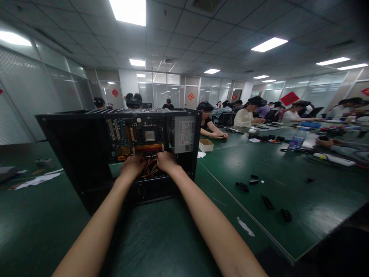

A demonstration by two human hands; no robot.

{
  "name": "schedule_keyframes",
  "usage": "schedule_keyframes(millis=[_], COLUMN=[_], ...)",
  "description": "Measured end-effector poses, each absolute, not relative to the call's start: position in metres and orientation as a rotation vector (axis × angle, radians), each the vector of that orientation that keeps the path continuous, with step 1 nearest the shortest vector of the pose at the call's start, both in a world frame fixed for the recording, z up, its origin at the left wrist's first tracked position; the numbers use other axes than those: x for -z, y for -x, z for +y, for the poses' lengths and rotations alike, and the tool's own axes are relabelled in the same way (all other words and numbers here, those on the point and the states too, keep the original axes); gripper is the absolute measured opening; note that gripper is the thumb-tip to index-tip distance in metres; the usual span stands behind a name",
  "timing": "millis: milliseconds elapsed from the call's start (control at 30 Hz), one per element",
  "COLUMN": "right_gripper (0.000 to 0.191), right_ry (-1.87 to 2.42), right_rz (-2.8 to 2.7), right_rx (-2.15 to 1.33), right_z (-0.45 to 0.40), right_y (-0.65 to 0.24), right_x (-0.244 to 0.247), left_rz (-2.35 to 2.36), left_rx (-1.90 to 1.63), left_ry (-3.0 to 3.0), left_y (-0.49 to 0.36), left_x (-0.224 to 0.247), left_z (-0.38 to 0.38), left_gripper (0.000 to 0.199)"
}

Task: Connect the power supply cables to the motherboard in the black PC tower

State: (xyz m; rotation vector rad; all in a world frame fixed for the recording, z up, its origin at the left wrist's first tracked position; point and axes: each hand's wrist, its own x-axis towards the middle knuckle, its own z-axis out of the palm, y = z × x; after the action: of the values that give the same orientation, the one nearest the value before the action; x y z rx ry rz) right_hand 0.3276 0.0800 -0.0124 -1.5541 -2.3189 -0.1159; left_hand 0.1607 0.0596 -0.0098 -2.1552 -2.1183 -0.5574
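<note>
An open black computer case (69,154) stands on the green table, showing a motherboard (137,132) with slots and a silver power supply (183,134) at its upper right. Both hands reach into the case's lower middle. My left hand (134,166) has its fingers curled at the left of a bundle of red and yellow cables (151,166). Right of that bundle, my right hand (167,161) is closed near the board's lower edge. What either hand grips is too small and hidden to make out.
Small black parts (267,202) lie on the green table (245,165) at the right. A small box (206,145) and a bottle (296,139) stand farther back. White paper (39,180) lies left. Several people sit around the tables.
</note>
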Motion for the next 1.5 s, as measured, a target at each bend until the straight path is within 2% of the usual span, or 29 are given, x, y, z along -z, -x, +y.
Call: schedule_keyframes(millis=[300, 933, 1200, 1333, 1500], right_gripper=[0.028, 0.033, 0.032, 0.03, 0.032], right_ry=[1.55, 1.535, 1.508, 1.443, 1.324], right_rz=[-2.32, -2.334, -2.328, -2.311, -2.281], right_rx=[0.133, 0.122, 0.118, 0.096, 0.11], right_z=[0.08, 0.073, 0.071, 0.068, 0.051], right_y=[-0.328, -0.329, -0.331, -0.334, -0.342], right_x=[0.013, 0.01, 0.012, 0.013, 0.009], left_rz=[-2.229, -2.205, -1.752, -1.768, -1.746], left_rx=[0.466, 0.536, 1.043, 0.895, 0.694], left_ry=[2.132, 2.129, 2.136, 2.246, 1.929], left_y=[-0.162, -0.165, -0.165, -0.162, -0.171], left_x=[0.006, 0.008, 0.007, 0.015, 0.032], left_z=[0.069, 0.06, 0.016, -0.006, -0.03], left_gripper=[0.033, 0.034, 0.033, 0.035, 0.045])
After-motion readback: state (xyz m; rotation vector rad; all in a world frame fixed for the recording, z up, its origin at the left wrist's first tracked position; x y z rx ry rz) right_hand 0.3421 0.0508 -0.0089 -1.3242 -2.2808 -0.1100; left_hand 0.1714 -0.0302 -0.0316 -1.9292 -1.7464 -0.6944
